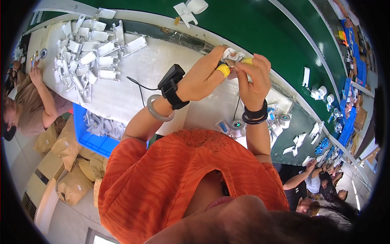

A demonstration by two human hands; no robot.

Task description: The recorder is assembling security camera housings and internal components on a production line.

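Over the far edge of the bench, my left hand (205, 77) and my right hand (254, 77) come together around a small white plastic part (231, 53). Fingers of both hands are pinched on it, and they hide much of its shape. Yellow wrapping covers a finger on each hand. A black device with a cable is strapped to my left wrist, above a pale bangle; black bands circle the right wrist. Just nearer than my right hand, a white piece with a round dark-faced end (237, 126) lies on the bench.
White plastic housings (87, 57) are heaped at the left of the bench (158, 49). Below them stands a blue bin (95, 144) of white parts. A green conveyor belt (252, 24) runs beyond. Several people work at both sides; brown sacks (73, 185) lie at lower left.
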